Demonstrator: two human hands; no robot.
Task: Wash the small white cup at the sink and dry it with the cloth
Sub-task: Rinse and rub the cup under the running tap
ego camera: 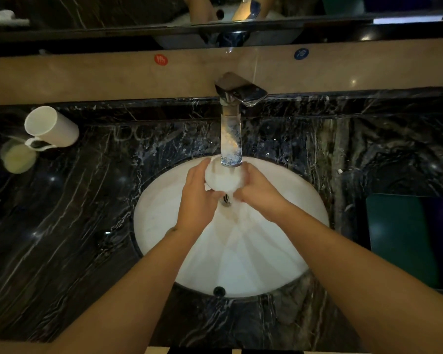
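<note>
The small white cup (221,178) is held over the white sink basin (164,226), right under the chrome faucet spout (230,139). Water runs from the spout over the cup and streams down toward the drain (226,200). My left hand (196,200) grips the cup from the left side and below. My right hand (258,189) presses against its right side. The cup's lower part is hidden by my fingers and the water. No cloth can be made out in this view.
A tall white mug (52,129) stands on the black marble counter (62,226) at the far left, beside a glass (17,157). A dark green object (404,238) lies on the counter at right. Red (161,60) and blue (301,53) stickers mark the beige ledge behind the faucet.
</note>
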